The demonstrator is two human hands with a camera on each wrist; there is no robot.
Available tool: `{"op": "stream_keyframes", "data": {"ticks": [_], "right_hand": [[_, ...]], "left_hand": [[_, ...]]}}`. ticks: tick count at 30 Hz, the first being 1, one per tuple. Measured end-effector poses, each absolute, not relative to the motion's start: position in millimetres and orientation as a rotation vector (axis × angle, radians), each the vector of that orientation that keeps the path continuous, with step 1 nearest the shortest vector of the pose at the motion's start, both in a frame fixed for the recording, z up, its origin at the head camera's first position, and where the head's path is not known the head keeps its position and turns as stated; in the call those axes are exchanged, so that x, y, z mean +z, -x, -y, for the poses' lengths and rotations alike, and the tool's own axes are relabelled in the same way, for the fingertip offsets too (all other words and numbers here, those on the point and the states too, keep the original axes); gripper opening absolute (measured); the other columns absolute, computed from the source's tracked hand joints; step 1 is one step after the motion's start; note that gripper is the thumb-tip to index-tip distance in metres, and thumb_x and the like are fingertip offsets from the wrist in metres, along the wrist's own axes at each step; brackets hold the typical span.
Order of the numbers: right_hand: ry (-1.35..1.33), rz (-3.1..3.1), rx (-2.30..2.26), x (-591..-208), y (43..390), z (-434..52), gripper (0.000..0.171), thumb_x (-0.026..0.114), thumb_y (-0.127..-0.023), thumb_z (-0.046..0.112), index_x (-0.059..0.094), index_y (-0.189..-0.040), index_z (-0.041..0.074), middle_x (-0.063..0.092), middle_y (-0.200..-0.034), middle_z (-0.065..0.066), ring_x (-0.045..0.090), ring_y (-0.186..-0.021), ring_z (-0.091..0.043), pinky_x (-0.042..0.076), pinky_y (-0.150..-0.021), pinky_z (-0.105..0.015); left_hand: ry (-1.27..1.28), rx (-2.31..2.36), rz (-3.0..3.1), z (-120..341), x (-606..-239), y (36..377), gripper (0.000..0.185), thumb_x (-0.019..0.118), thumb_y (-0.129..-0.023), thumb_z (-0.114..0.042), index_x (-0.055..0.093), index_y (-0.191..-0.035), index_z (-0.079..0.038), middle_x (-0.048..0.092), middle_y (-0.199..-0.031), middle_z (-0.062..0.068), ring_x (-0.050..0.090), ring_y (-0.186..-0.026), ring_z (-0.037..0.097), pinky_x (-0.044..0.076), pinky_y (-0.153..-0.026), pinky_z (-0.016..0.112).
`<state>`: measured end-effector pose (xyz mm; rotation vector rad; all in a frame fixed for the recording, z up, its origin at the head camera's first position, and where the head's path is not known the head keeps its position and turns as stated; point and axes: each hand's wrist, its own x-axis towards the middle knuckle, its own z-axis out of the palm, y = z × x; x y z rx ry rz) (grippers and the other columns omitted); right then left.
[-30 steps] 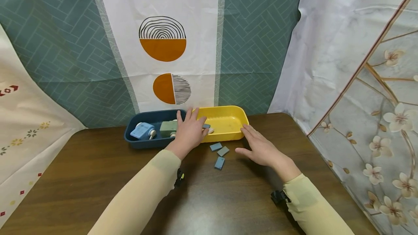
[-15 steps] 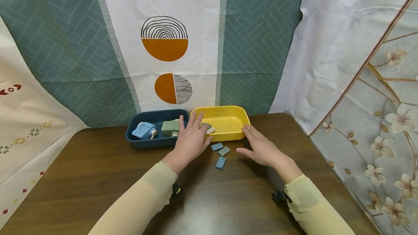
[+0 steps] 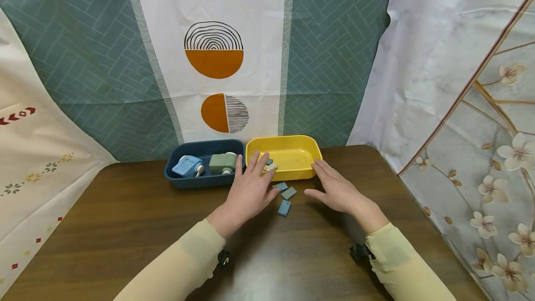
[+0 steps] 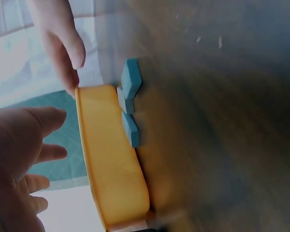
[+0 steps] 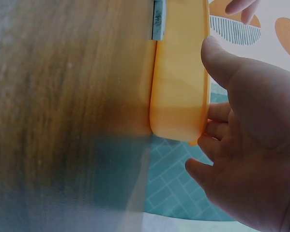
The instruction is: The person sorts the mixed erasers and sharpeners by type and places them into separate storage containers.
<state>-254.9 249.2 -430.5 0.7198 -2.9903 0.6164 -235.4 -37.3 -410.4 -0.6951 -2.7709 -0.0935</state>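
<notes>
My left hand (image 3: 250, 190) hovers with straight, spread fingers over the table, its fingertips at the left front edge of the yellow tray (image 3: 294, 173). It holds nothing. My right hand (image 3: 336, 191) is also flat and relaxed, with its fingertips beside the tray's right front corner. Between the hands, three small blue-grey blocks (image 3: 285, 194) lie on the wood just before the tray. A couple of small pieces (image 3: 270, 166) lie inside the tray. In the left wrist view the blocks (image 4: 130, 80) lie against the yellow tray (image 4: 111, 159). The right wrist view has my right hand (image 5: 253, 145) beside the tray (image 5: 178, 72).
A dark blue tray (image 3: 196, 181) touches the yellow one on its left and holds a light blue toy (image 3: 187, 166) and a green toy (image 3: 223, 163). The brown table (image 3: 125, 226) is backed by patterned cloth; its right edge runs along a floral sheet.
My left hand has drawn back from above the yellow tray's left end toward me, uncovering the green toy and the pieces in the tray. My right hand has barely moved.
</notes>
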Motion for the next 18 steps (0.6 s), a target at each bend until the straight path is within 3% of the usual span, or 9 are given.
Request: {"op": "stream_keyframes", "data": {"ticks": [7,18], "right_hand": [[-0.708,3.002,0.623,-433.1,256.8,-250.3,0.093,0.072,-0.108,0.048,0.03,-0.17,-0.007,0.021,-0.18,-0.026,0.019,-0.167,-0.044,0.027,-0.13,-0.063],[-0.717,2.992,0.613,-434.6,258.0,-250.8,0.092,0.072,-0.107,0.047,0.031,-0.169,-0.007,0.023,-0.179,-0.026,0.02,-0.166,-0.044,0.027,-0.129,-0.063]], "left_hand": [[0.784,-0.092,2.752,32.6,-418.5,223.7,0.05,0.076,-0.103,-0.054,0.076,-0.137,-0.017,0.039,-0.175,0.016,0.026,-0.165,0.041,0.011,-0.128,0.076],[0.84,-0.107,2.763,22.3,-430.5,216.2,0.055,0.077,-0.102,-0.055,0.077,-0.14,-0.016,0.038,-0.175,0.017,0.027,-0.165,0.043,0.016,-0.127,0.077]]}}
